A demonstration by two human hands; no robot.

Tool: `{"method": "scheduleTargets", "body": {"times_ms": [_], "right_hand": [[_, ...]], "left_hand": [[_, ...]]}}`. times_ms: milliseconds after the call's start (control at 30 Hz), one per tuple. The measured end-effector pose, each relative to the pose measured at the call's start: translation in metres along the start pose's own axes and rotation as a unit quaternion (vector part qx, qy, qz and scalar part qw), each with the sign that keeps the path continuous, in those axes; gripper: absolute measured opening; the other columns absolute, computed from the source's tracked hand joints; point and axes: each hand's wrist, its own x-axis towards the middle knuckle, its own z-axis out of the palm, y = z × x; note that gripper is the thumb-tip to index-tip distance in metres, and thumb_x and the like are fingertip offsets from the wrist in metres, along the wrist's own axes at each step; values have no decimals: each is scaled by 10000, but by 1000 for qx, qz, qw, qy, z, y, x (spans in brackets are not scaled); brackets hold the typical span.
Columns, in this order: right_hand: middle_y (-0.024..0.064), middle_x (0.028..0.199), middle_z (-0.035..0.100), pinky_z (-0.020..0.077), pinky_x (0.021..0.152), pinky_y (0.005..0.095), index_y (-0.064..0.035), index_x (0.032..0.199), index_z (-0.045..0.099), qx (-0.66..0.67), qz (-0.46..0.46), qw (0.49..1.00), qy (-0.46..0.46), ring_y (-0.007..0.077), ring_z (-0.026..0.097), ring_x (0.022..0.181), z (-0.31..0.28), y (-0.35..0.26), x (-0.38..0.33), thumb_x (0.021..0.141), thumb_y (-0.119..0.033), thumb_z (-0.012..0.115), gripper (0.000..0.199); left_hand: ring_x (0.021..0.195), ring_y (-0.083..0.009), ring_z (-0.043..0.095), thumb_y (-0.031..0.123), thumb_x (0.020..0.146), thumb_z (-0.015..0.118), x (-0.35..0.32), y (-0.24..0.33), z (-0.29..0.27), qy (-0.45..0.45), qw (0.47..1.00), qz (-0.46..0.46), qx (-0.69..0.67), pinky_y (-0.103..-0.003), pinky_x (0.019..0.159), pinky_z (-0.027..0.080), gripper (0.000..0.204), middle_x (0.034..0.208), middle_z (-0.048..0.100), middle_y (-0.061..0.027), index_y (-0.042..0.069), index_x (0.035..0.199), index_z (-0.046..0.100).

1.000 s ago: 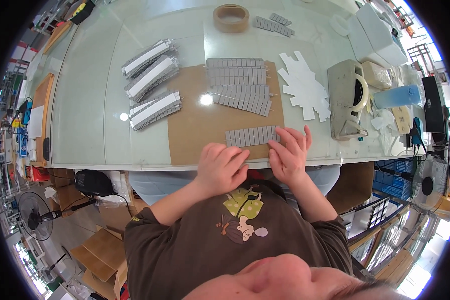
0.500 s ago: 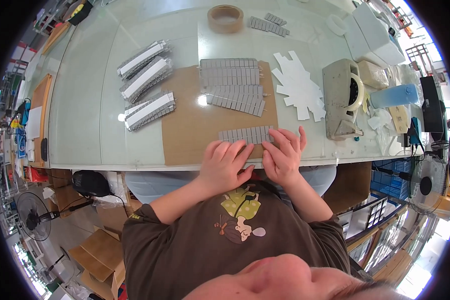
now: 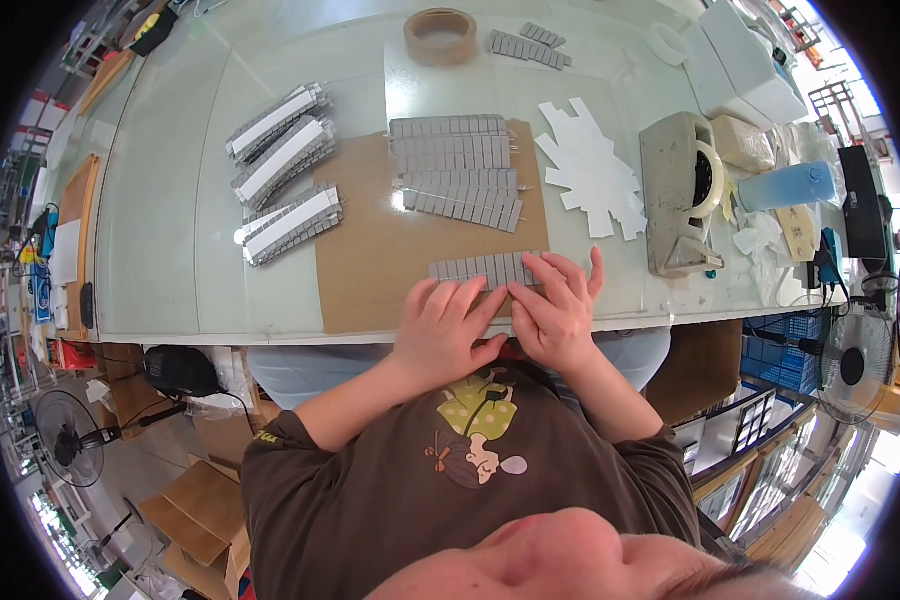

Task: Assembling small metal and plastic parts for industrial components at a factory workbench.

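A short row of small grey blocks (image 3: 475, 268) lies on a brown cardboard sheet (image 3: 370, 270) near the table's front edge. My left hand (image 3: 448, 325) rests flat on the sheet just below that row, fingers spread and touching its near side. My right hand (image 3: 558, 305) lies beside it, fingertips on the row's right end. Neither hand grips anything. Further back on the cardboard sit longer rows of the same grey blocks (image 3: 455, 170).
Bundles of grey and white strips (image 3: 285, 175) lie at the left. White die-cut card pieces (image 3: 590, 170), a tape dispenser (image 3: 680, 195), a tape roll (image 3: 440, 35), more grey blocks (image 3: 530, 45) and white boxes (image 3: 740, 60) stand at the right and back.
Both hands shifted slightly along the near row of grey blocks and stay pressed against it; the row sits a little closer to the table's edge.
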Motion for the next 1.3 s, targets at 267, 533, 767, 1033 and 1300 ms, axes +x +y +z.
{"method": "scheduleTargets", "body": {"times_ms": [267,533,767,1033,1300], "right_hand": [[84,1184,664,151,1166,591,-92,918,757,14,2,1000,-5,292,574,1125,0,1,1,732,-128,678,205],[88,1178,660,153,1161,597,-88,923,745,-15,14,999,42,285,575,1121,-12,9,-10,714,-110,684,218],[78,1203,650,168,1152,614,-110,945,750,-21,3,1000,12,275,578,1121,-11,16,-11,724,-134,702,228],[71,1211,651,170,1150,623,-121,950,753,-24,7,1000,3,270,570,1139,-12,17,-11,731,-143,702,226],[71,1214,649,174,1149,625,-107,936,749,-20,13,999,28,274,569,1142,-10,20,-14,717,-129,695,227]], "left_hand": [[1113,-194,479,439,786,712,1,0,0,-6,1000,-7,-7,-442,1014,371,534,1240,552,-17,182,1250,653],[1105,-213,475,411,783,724,2,2,-2,8,999,-4,-39,-443,1012,369,481,1222,549,-28,171,1198,679],[1144,-226,448,411,780,735,13,16,4,-5,999,-14,-41,-461,1040,338,512,1247,523,-39,154,1217,663],[1141,-211,452,435,781,730,13,16,6,-16,1000,-13,-23,-457,1043,332,534,1248,522,-31,161,1233,652],[1162,-215,444,457,785,726,13,16,7,-19,1000,-12,-16,-475,1051,328,565,1267,517,-28,188,1274,641]]}}
